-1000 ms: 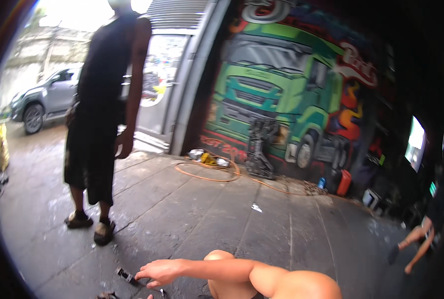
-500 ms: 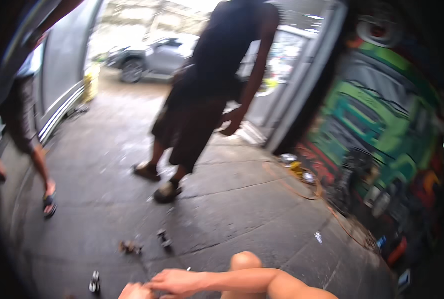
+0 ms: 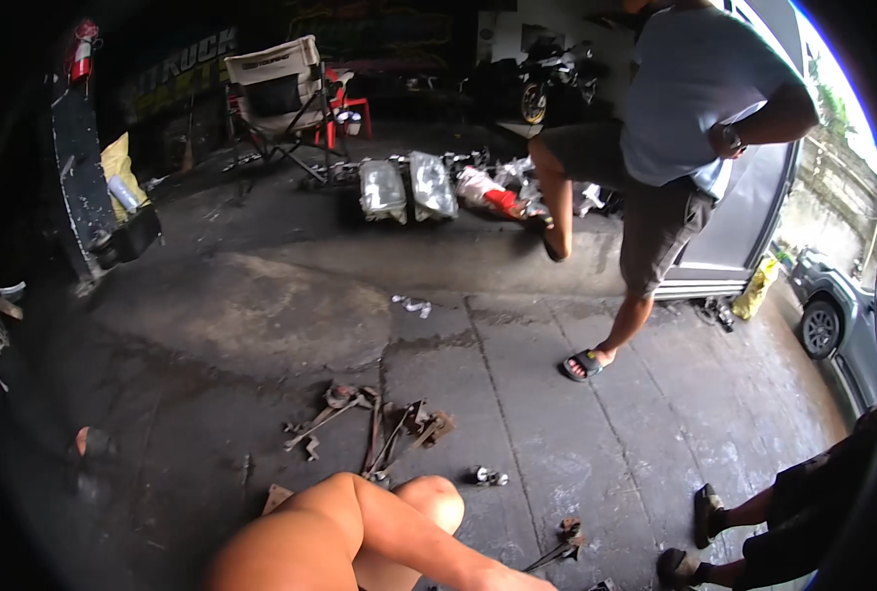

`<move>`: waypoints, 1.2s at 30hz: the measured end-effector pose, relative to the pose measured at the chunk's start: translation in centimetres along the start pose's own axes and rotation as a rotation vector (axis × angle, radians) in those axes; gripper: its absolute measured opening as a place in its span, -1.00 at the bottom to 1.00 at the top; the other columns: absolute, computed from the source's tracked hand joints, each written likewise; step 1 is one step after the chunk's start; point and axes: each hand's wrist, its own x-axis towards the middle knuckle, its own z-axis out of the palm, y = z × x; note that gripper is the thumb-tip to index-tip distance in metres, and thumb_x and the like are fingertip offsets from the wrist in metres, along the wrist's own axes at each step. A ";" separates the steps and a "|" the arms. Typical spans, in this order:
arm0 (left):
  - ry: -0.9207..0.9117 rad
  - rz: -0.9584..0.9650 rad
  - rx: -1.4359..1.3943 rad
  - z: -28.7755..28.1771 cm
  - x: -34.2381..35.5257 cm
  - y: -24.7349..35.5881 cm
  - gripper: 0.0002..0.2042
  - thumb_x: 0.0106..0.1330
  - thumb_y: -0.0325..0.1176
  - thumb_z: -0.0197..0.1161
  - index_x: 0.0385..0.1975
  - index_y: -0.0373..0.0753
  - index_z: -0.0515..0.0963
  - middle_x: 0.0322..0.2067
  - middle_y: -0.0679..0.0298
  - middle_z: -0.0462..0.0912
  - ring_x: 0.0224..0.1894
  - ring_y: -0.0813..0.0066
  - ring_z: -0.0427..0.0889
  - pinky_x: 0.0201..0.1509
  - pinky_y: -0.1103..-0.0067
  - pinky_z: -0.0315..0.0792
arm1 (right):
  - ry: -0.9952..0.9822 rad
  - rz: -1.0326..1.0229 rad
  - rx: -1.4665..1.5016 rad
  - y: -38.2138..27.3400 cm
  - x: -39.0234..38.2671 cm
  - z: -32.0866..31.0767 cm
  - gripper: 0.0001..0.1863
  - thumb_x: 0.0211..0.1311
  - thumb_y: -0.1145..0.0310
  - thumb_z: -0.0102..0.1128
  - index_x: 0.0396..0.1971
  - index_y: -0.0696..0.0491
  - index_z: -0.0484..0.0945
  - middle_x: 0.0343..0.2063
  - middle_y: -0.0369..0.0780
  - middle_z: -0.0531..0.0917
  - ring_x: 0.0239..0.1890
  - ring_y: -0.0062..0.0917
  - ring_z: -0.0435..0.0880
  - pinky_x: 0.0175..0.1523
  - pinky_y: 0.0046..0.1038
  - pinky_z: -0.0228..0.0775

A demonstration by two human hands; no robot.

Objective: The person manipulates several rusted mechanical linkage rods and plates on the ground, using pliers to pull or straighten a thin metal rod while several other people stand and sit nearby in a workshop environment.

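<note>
My bare left arm crosses the lower edge toward the right. Only the back of my left hand [image 3: 519, 581] shows there; its fingers are cut off, so what they hold is hidden. My right hand is out of view. Closest to the left hand lies a rusty metal part with a thin rod [image 3: 565, 542] on the floor. Past my bent knee [image 3: 438, 502] sits a small shiny metal part [image 3: 488, 477]. Farther off, several rusty brackets and rods [image 3: 399, 428] lie in a loose pile.
A person in a grey shirt [image 3: 700, 108] stands ahead, one leg raised onto a ledge. Vehicle headlights [image 3: 433, 187] rest near a folding chair [image 3: 286, 94]. Another person's sandalled feet [image 3: 690, 566] are at lower right. A grey car [image 3: 838, 315] stands outside.
My view has swung left, from the doorway and painted wall to the ledge and chair. Both hands were together at the lower edge; now just part of the left shows.
</note>
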 end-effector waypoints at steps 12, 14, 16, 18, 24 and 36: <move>-0.455 0.373 -0.079 10.9 7.6 1.6 -0.69 0.11 -0.09 0.42 -0.27 -0.16 0.69 -0.18 0.19 0.59 -0.07 0.21 0.55 -0.05 0.31 0.40 | -0.093 0.177 0.077 -0.1 -3.9 -1.9 -0.43 0.31 0.15 0.10 0.22 0.18 0.39 0.14 0.11 0.50 0.10 0.10 0.49 0.17 -0.01 0.33; -0.445 0.369 -0.074 11.3 6.9 1.4 -0.67 0.12 -0.08 0.41 -0.18 -0.10 0.64 -0.07 0.17 0.60 0.01 0.14 0.58 0.00 0.27 0.44 | -0.097 0.186 0.080 -0.3 -4.0 -1.8 -0.43 0.31 0.15 0.09 0.22 0.18 0.39 0.14 0.11 0.50 0.09 0.10 0.49 0.17 -0.01 0.33; -0.464 0.329 -0.004 11.2 5.9 1.7 -0.58 0.13 -0.05 0.42 -0.07 -0.10 0.59 -0.04 0.16 0.59 0.04 0.16 0.57 0.03 0.28 0.43 | -0.102 0.208 0.089 -0.6 -4.5 -1.5 -0.43 0.31 0.15 0.09 0.22 0.18 0.39 0.14 0.11 0.50 0.09 0.10 0.49 0.16 -0.01 0.33; -0.478 0.289 0.072 11.3 5.4 1.9 -0.49 0.13 -0.01 0.42 0.04 -0.10 0.54 0.00 0.16 0.57 0.06 0.18 0.56 0.05 0.29 0.42 | -0.083 0.248 0.070 -0.7 -4.7 -1.2 -0.45 0.31 0.15 0.10 0.20 0.17 0.43 0.15 0.11 0.50 0.09 0.09 0.50 0.16 -0.03 0.35; -0.507 0.281 0.103 11.4 5.2 1.9 -0.44 0.12 0.03 0.42 0.08 -0.10 0.53 0.00 0.13 0.57 0.05 0.14 0.57 0.06 0.27 0.41 | 0.029 0.200 0.149 -1.8 -4.7 -2.0 -0.47 0.28 0.22 0.21 0.20 0.14 0.45 0.10 0.05 0.55 0.08 0.04 0.52 0.14 -0.08 0.38; -0.454 0.287 0.136 12.0 5.8 1.6 -0.47 0.12 0.06 0.41 0.04 -0.09 0.58 -0.05 0.19 0.59 0.05 0.18 0.57 0.05 0.29 0.39 | 0.050 0.163 0.031 -1.0 -2.9 -3.1 -0.39 0.24 0.25 0.29 0.25 0.16 0.39 0.10 0.09 0.54 0.10 0.03 0.53 0.17 -0.12 0.41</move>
